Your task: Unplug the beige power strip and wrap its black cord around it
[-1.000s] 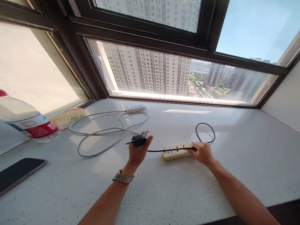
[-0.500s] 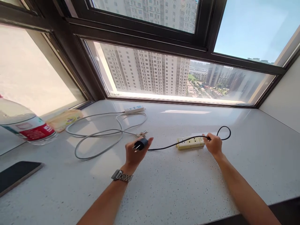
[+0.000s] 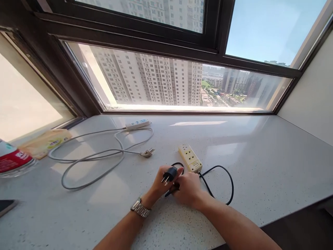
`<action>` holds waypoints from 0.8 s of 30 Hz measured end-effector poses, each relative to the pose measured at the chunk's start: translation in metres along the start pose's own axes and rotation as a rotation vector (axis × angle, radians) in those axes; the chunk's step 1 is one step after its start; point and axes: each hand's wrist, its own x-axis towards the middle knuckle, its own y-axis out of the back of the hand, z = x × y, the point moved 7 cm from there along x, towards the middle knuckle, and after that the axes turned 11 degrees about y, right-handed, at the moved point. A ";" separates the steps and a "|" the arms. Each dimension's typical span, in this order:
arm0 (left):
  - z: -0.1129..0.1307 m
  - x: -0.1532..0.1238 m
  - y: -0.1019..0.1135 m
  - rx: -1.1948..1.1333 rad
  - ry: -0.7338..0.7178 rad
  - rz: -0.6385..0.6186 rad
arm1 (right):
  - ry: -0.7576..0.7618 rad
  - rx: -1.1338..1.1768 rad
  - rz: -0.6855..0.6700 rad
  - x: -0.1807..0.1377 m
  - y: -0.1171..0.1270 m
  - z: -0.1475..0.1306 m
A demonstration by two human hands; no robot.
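Observation:
My left hand (image 3: 159,184), with a metal watch (image 3: 141,207) on its wrist, is closed around a black plug (image 3: 170,174) whose prongs point toward me. Beside it, my right hand (image 3: 189,189) is closed on the black cord (image 3: 178,164) close to the plug; its fingertips are partly hidden. Just beyond my right hand lies a yellowish power strip (image 3: 190,158), sockets up and set at a slant. From its near end the same black cord loops out to the right over the counter.
A white power strip (image 3: 137,124) with a coiled grey cord (image 3: 91,152) and plug (image 3: 147,152) lies at the back left. A tissue pack (image 3: 45,142), a red-labelled bottle (image 3: 14,160) and a phone's corner (image 3: 6,205) are at the left. Windows border the white counter (image 3: 260,166).
My right hand has moved left, bringing the cord next to my left hand. The yellowish strip has swung from lying crosswise to slanted, and the cord loop has widened. The view has shifted right.

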 end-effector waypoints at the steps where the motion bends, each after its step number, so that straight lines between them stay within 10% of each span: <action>1: -0.002 0.000 0.001 0.001 0.013 0.002 | -0.022 0.008 -0.017 0.002 0.000 0.000; 24: 0.004 -0.002 0.000 0.285 -0.178 -0.046 | -0.004 0.070 -0.143 0.003 -0.002 0.002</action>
